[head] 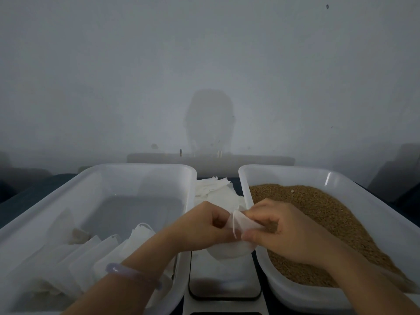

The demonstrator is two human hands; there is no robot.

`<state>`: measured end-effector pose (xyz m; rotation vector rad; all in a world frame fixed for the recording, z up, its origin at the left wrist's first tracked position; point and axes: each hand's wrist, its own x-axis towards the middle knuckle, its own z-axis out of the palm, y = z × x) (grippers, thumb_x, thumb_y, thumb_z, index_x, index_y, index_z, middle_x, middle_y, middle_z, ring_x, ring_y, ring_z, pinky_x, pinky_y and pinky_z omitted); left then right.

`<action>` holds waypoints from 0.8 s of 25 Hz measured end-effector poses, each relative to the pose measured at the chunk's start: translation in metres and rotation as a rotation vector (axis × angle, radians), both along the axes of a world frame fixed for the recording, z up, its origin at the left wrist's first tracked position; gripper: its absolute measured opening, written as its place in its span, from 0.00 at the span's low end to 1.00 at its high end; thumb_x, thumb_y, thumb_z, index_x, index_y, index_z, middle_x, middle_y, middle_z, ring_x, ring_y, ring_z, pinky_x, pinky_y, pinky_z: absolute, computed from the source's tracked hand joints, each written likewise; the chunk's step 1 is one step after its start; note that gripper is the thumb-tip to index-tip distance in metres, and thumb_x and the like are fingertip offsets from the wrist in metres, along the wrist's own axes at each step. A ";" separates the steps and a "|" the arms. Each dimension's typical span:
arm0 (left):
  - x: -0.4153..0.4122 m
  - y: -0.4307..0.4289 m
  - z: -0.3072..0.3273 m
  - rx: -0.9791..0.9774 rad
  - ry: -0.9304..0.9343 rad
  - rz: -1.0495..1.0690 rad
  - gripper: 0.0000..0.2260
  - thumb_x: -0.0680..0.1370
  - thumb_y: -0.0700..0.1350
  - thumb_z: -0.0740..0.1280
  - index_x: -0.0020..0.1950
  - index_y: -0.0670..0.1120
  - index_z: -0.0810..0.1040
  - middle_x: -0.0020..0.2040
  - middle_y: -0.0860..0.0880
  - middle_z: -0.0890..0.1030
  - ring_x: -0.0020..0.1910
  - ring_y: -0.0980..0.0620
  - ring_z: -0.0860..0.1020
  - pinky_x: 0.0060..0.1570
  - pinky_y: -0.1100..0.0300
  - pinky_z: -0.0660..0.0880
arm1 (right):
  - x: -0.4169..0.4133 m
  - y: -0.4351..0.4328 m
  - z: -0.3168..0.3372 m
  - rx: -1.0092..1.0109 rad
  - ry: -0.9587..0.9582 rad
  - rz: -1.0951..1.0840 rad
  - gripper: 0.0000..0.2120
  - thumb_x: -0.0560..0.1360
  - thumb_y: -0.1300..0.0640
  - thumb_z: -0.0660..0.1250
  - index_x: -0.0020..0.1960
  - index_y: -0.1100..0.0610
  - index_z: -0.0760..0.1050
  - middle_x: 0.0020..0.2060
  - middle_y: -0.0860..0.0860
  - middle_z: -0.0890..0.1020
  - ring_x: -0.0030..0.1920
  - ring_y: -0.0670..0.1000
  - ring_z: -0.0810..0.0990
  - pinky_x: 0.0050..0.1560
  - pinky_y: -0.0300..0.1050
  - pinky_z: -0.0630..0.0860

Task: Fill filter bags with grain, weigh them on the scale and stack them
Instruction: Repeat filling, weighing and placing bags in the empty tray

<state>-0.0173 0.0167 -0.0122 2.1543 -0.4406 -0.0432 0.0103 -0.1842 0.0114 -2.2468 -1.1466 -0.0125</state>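
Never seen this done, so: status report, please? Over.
Both hands busy: left hand and right hand pinch bag above scale; grain in tub at right; nothing in the way.

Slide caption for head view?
Left hand and right hand pinch a white filter bag over the flat scale, between white plastic tubs of stacked bags and brown grain.

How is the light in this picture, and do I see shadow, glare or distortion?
Head view: the light is dim and grey; a soft shadow lies on the wall; a small glare streak marks the far wall of the grain tub; the tub rims bow slightly from the wide lens; the filter bag looks slightly soft.
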 end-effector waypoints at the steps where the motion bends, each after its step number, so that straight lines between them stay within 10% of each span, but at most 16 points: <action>1: 0.000 -0.001 0.001 0.005 -0.005 0.012 0.08 0.73 0.42 0.73 0.37 0.41 0.77 0.30 0.51 0.71 0.30 0.56 0.67 0.33 0.65 0.66 | 0.000 0.000 -0.001 -0.020 0.003 -0.009 0.06 0.72 0.42 0.67 0.45 0.39 0.81 0.45 0.38 0.78 0.50 0.37 0.74 0.49 0.35 0.71; 7: -0.003 0.001 0.005 -0.194 0.089 -0.019 0.23 0.67 0.34 0.76 0.58 0.47 0.74 0.52 0.48 0.81 0.52 0.49 0.81 0.56 0.54 0.77 | -0.001 0.002 -0.007 -0.099 0.041 0.022 0.07 0.74 0.41 0.62 0.40 0.29 0.74 0.58 0.28 0.67 0.65 0.29 0.62 0.60 0.38 0.63; 14: -0.008 -0.006 0.008 0.129 -0.080 0.017 0.15 0.66 0.48 0.78 0.46 0.56 0.74 0.44 0.46 0.79 0.42 0.48 0.77 0.46 0.51 0.75 | -0.005 0.001 -0.008 0.014 -0.022 0.124 0.15 0.73 0.39 0.54 0.50 0.38 0.76 0.50 0.11 0.61 0.61 0.18 0.50 0.58 0.16 0.44; 20: -0.008 -0.006 0.010 0.155 -0.038 0.028 0.13 0.68 0.46 0.77 0.48 0.52 0.77 0.45 0.52 0.81 0.45 0.54 0.79 0.47 0.58 0.77 | -0.009 0.002 -0.008 0.074 -0.065 0.125 0.13 0.78 0.48 0.60 0.60 0.34 0.70 0.52 0.18 0.69 0.63 0.25 0.62 0.65 0.22 0.53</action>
